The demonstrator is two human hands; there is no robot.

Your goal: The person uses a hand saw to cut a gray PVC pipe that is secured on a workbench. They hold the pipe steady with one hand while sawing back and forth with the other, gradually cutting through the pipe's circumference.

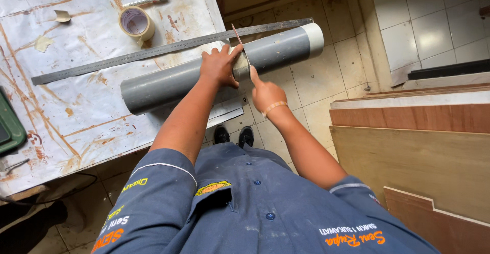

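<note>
A long grey plastic pipe lies slantwise across the near right corner of the counter, whose top is a scuffed, rust-streaked metal sheet; the pipe's right end juts past the counter edge over the tiled floor and is wrapped in a pale band. The left hand is spread flat over the top of the pipe about midway along it, fingers splayed and pressing down rather than wrapped around it, just left of a light strip that rings the pipe. The right hand sits just right of that strip, closed into a loose fist with the forefinger stretched out and touching the pipe; a band circles its wrist. A thin reddish blade or stick pokes up from behind the pipe beside the left fingertips, and which hand holds it cannot be told. Just behind the pipe and nearly parallel to it lies a long steel ruler, its right end also overhanging the counter. Farther behind the pipe are a roll of masking tape and a marker pen. Well to the right of the pipe, plywood boards are stacked on the floor.
</note>
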